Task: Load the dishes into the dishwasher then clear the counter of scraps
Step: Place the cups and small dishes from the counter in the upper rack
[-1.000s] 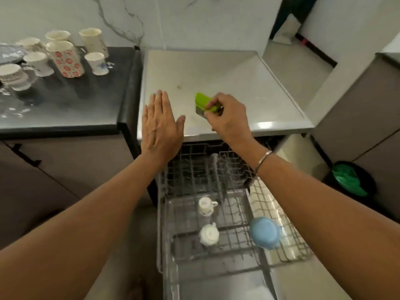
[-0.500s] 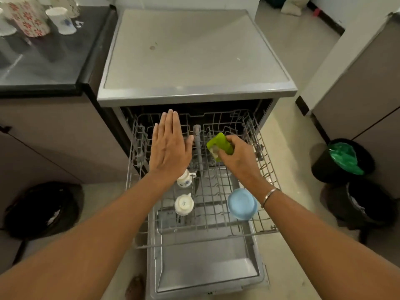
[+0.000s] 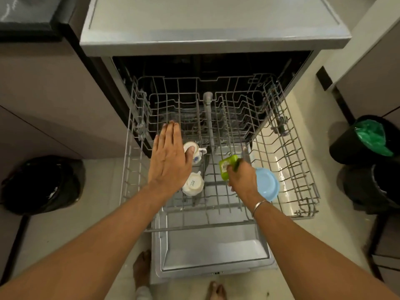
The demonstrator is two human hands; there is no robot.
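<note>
The dishwasher's wire rack (image 3: 303,169) is pulled out over the open door (image 3: 212,252). My right hand (image 3: 242,180) grips a small green item with a label (image 3: 226,166), held low over the middle of the rack beside a blue bowl (image 3: 268,184) lying upside down. My left hand (image 3: 168,156) hovers flat, fingers straight and together, above the rack's left half. Two white cups sit under and beside it, one with a blue pattern (image 3: 195,151) and one turned upside down (image 3: 193,184).
The grey dishwasher top (image 3: 212,24) runs across the back, with a dark counter edge (image 3: 32,24) at the upper left. A black bag (image 3: 41,182) lies on the floor at left. A black bin with a green liner (image 3: 368,137) stands at right. My bare feet (image 3: 142,269) show below.
My right hand has carried the green item from the dishwasher top down into the rack beside the blue bowl. My left hand came down with it, staying flat. The view tipped downward.
</note>
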